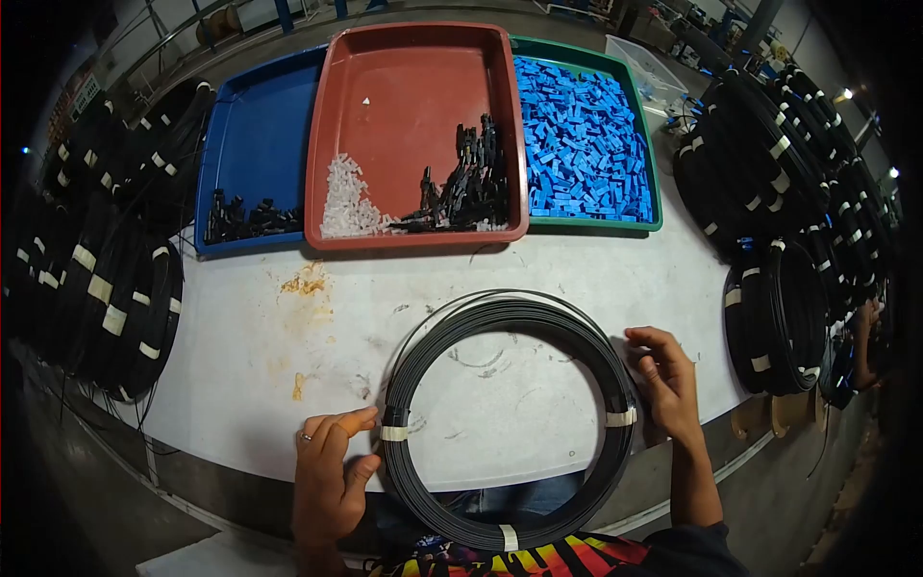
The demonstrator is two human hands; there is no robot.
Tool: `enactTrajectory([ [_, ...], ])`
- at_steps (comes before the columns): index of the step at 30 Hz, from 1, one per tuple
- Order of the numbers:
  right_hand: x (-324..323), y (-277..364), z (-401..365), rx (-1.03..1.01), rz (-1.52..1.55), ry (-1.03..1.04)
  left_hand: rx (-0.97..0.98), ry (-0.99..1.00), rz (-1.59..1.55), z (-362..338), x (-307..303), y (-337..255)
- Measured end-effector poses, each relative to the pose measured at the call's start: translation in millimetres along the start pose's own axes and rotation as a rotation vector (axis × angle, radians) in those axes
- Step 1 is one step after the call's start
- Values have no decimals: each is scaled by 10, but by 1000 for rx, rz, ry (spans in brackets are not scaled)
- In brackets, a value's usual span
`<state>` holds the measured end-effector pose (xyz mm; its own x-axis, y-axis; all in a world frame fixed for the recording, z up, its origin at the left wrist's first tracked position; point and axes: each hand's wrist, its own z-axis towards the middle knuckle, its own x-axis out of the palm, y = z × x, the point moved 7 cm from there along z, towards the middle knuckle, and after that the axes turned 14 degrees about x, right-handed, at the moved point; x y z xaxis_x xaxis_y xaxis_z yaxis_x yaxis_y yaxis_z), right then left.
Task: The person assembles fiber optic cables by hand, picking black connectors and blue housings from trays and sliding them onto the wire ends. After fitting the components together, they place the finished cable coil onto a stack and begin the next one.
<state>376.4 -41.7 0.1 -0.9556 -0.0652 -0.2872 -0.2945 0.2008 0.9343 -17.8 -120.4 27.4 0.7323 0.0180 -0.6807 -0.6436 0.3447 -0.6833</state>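
A white, scuffed tabletop is filling most of the view. Tall stacks of black cable coils bound with pale tape are standing at its left and right ends. Along the far edge three plastic trays are sitting side by side. A red tray in the middle is carrying black connector parts and small white parts. A blue tray to its left is holding a few more black parts, and a green tray to its right is lying full of small blue plastic blocks.

A single round coil of black cable, taped in three places, is lying flat at the near edge of the tabletop, its nearest arc overhanging towards the person.

The left hand is reaching the coil's near-left side. Its fingers are sitting narrow, index above and thumb below, pinching the outer edge right at a white tape band.

The right hand is lying at the coil's right side. Its fingers are loosely spread and curled, touching the outer rim just above another tape band without closing round it.
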Motion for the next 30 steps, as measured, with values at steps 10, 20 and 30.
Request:
enactTrajectory([
  [10,-88,-59,-21,90,-98,-86,-60,122,-2,-5,35,58],
  [20,-54,28,-56,18,-325,-160,-34,126,64,77,72,-66],
  [30,-39,38,-22,-12,-293,-186,-57,-87,195,109,57,71],
])
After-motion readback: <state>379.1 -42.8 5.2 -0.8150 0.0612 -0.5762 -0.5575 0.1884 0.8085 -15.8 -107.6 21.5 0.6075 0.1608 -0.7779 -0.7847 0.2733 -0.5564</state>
